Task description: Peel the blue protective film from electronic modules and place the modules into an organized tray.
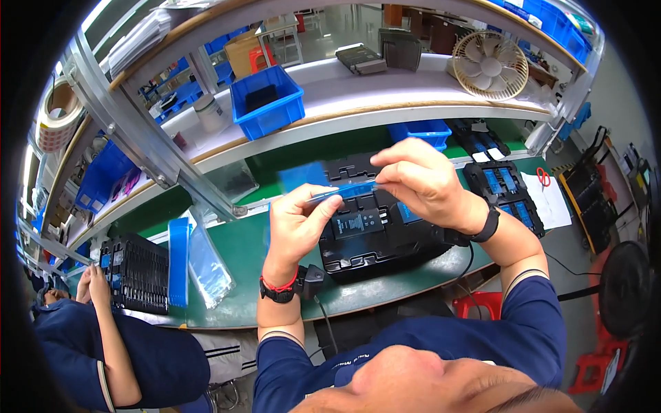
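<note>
My left hand (296, 220) pinches a flat, thin, blue-faced piece (354, 190) between thumb and fingers, held nearly edge-on above the bench. At the piece's right end, my right hand (423, 186) has its fingertips pinched together on it. Below both hands lies a black moulded tray (351, 258), apparently stacked on others. In it sit a dark flat battery pack (358, 224) and a blue one (407, 212), partly covered by my right hand. A translucent blue sheet (301, 176) shows behind my left hand.
A blue bin (268, 113) and a fan (490, 67) stand on the shelf above. Right of the tray are more black trays (499, 180) and red scissors (543, 177) on paper. At left, a co-worker (131, 344) sits by stacked black trays (138, 275) and clear plastic bags (210, 268).
</note>
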Action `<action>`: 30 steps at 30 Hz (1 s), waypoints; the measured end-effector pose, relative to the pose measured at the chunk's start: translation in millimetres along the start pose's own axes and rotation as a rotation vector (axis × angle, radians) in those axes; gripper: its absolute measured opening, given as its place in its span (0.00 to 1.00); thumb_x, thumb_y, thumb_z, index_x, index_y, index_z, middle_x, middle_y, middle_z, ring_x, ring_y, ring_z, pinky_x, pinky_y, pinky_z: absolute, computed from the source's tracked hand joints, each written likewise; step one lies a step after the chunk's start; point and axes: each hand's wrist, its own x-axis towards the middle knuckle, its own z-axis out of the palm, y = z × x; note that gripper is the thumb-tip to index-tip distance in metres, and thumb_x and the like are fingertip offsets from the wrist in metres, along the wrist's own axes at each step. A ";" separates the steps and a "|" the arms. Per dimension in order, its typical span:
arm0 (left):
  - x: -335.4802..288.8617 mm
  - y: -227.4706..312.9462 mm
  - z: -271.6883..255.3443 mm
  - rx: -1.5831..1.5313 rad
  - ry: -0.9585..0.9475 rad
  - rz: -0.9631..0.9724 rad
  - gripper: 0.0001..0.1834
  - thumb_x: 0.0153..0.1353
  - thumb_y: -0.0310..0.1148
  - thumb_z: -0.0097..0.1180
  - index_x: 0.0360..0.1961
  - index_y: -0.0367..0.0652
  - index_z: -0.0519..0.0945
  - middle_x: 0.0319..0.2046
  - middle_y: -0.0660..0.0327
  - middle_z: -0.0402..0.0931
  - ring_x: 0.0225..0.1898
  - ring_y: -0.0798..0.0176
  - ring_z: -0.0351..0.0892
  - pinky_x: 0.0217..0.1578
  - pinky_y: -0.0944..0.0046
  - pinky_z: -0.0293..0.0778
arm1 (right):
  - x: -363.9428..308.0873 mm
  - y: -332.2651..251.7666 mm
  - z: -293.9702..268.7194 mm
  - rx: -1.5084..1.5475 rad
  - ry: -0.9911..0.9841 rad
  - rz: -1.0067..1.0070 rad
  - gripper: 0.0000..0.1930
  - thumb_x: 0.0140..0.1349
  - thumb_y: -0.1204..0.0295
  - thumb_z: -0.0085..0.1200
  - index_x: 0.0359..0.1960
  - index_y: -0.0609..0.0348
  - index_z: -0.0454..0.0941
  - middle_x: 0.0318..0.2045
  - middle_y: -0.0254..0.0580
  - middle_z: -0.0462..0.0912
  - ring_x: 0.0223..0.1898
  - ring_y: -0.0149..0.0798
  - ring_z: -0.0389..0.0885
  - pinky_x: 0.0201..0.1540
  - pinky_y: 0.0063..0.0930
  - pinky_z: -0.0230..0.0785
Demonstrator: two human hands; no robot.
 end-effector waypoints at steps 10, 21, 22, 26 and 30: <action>0.0 10.8 -68.7 0.243 0.451 0.098 0.09 0.62 0.28 0.51 0.38 0.32 0.78 0.33 0.59 0.78 0.34 0.73 0.74 0.35 0.69 0.76 | -1.9 54.2 24.0 0.797 -0.173 1.044 0.07 0.59 0.71 0.55 0.29 0.60 0.72 0.17 0.31 0.73 0.17 0.22 0.72 0.18 0.15 0.65; 0.9 23.6 -66.3 -0.070 0.405 0.041 0.18 0.58 0.20 0.51 0.51 0.32 0.69 0.42 0.54 0.75 0.34 0.65 0.80 0.28 0.73 0.78 | -17.3 84.0 69.9 0.834 -0.319 1.371 0.06 0.56 0.78 0.56 0.24 0.64 0.72 0.16 0.38 0.75 0.10 0.23 0.67 0.09 0.16 0.60; 0.9 23.8 -66.2 -0.071 0.407 0.038 0.18 0.58 0.20 0.51 0.51 0.32 0.69 0.42 0.54 0.75 0.34 0.65 0.80 0.28 0.73 0.78 | -17.8 84.2 70.4 0.833 -0.321 1.374 0.06 0.56 0.78 0.56 0.24 0.64 0.72 0.16 0.38 0.75 0.10 0.23 0.67 0.09 0.16 0.60; 1.8 22.8 -64.2 -0.073 0.384 0.026 0.18 0.58 0.20 0.51 0.51 0.32 0.69 0.41 0.54 0.75 0.34 0.65 0.80 0.28 0.73 0.78 | -19.1 83.5 69.7 0.825 -0.305 1.373 0.06 0.56 0.78 0.56 0.24 0.63 0.72 0.16 0.38 0.75 0.09 0.23 0.66 0.08 0.15 0.57; 2.3 21.7 -64.4 -0.067 0.383 0.022 0.18 0.58 0.21 0.51 0.51 0.32 0.69 0.41 0.54 0.75 0.34 0.65 0.80 0.27 0.73 0.78 | -20.8 84.1 70.5 0.818 -0.322 1.365 0.07 0.56 0.76 0.56 0.25 0.61 0.71 0.16 0.36 0.74 0.09 0.22 0.66 0.09 0.15 0.57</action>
